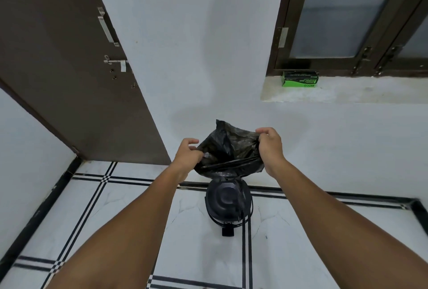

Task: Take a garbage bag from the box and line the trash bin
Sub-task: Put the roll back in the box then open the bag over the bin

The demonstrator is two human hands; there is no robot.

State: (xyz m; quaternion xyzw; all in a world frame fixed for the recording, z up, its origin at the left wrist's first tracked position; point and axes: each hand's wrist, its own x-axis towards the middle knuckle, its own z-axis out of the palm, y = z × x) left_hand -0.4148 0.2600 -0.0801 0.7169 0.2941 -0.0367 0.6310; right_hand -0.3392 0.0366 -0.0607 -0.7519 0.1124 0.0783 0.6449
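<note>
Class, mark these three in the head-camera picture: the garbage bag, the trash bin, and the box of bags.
garbage bag [229, 149], head view, crumpled black middle between the hands.
trash bin [225, 205], head view, dark domed lid.
box [300, 79], head view, green front face, on the window ledge.

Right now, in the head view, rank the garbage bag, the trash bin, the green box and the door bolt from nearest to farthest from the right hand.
1. Garbage bag: pinched in the right hand.
2. Trash bin: on the floor, below the hands.
3. Green box: on the window ledge, up and right.
4. Door bolt: on the brown door, far left.
</note>
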